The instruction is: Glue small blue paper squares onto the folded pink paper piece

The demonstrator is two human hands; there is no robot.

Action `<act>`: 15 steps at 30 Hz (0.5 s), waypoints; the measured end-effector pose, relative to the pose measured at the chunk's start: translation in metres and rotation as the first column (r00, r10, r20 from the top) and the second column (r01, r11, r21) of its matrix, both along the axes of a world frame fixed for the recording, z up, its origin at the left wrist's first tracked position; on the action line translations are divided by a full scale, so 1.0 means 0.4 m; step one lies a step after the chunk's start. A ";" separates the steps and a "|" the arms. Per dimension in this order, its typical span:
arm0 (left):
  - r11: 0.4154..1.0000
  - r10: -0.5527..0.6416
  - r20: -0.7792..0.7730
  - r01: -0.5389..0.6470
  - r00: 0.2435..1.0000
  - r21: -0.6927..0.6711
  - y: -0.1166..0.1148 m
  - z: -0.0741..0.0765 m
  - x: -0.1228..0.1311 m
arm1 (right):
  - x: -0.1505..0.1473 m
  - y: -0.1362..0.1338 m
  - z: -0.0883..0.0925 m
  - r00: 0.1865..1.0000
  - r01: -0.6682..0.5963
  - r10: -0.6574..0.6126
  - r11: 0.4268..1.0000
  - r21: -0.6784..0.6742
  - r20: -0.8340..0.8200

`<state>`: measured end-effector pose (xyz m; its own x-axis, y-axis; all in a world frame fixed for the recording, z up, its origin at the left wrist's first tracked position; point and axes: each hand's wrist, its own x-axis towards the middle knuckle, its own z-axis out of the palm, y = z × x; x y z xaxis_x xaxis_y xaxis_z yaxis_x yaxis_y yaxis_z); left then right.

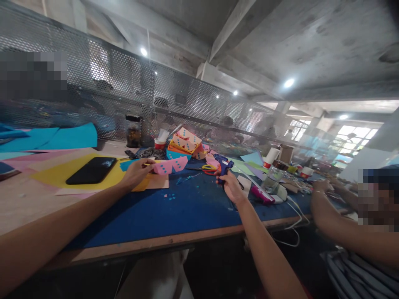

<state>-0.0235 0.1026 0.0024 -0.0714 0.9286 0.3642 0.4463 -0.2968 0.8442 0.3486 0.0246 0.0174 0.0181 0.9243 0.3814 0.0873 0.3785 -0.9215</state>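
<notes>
My left hand point(139, 172) pinches one end of a pink paper cutout point(171, 166) dotted with blue spots, holding it up over the table. In my right hand point(231, 185) is a dark blue glue gun point(225, 165), with my fingers wrapped round its handle. Behind the cutout stands a pile of folded orange and yellow paper pieces point(185, 141) with blue dots. Yellow-handled scissors point(210, 168) lie between my two hands. Small blue paper scraps point(170, 197) are scattered on the blue table surface point(187, 216) below the cutout.
A black phone point(92, 170) rests on yellow paper sheets point(50, 176) at left. A dark jar point(133, 132) and a red-and-white cup point(160, 143) stand behind. At right are a glass jar point(274, 176), a magenta object point(262, 195), white cables point(297, 216) and another person's arm point(330, 216).
</notes>
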 end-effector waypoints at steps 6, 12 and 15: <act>0.997 -0.058 0.013 0.057 0.998 0.041 -0.007 0.008 -0.005 | 0.045 0.013 -0.034 0.908 0.204 -0.211 0.977 0.056 0.363; 0.997 -0.059 0.055 0.056 0.997 0.054 -0.008 0.013 -0.009 | 0.072 -0.017 -0.071 0.685 0.223 -0.253 0.966 0.135 0.683; 0.996 -0.067 0.084 0.062 0.994 0.059 -0.009 0.014 -0.009 | 0.067 -0.030 -0.077 0.575 0.220 -0.245 0.965 0.141 0.781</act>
<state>-0.0271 0.0991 0.0080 -0.0453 0.9104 0.4112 0.3514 -0.3708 0.8597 0.3752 0.0125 -0.0135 -0.0868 0.9225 0.3761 0.8599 0.2600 -0.4393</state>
